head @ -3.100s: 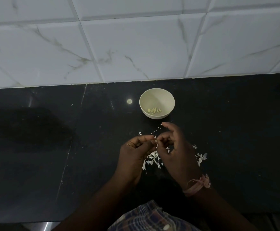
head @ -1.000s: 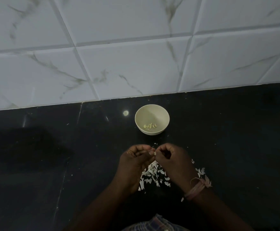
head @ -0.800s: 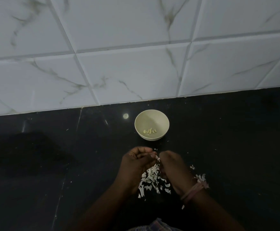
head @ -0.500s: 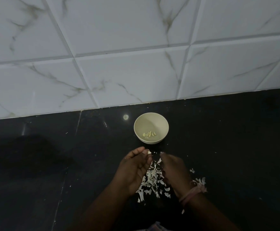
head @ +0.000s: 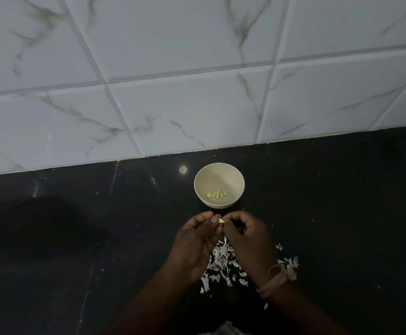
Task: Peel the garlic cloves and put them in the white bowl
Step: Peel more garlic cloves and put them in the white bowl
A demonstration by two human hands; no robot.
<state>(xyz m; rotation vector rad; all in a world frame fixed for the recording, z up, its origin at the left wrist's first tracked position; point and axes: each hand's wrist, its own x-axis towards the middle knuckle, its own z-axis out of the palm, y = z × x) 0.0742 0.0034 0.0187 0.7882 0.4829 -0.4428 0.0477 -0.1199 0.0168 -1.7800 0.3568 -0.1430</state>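
We pinch one small pale garlic clove (head: 221,221) between left hand (head: 197,247) and right hand (head: 248,240), just before the round white bowl (head: 235,176). It looks light, firm, slippery once bare; we judge gripping its ends safest.

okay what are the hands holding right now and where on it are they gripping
A small garlic clove, pinched at its near end between the left hand's thumb and fingertips; the right hand's fingertips meet its other side. The exact grip spot is too small to tell.

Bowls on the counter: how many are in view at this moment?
1. The white bowl stands on the black counter, near the tiled wall, just beyond both hands, with a few peeled cloves inside. Nothing appears to hide another.
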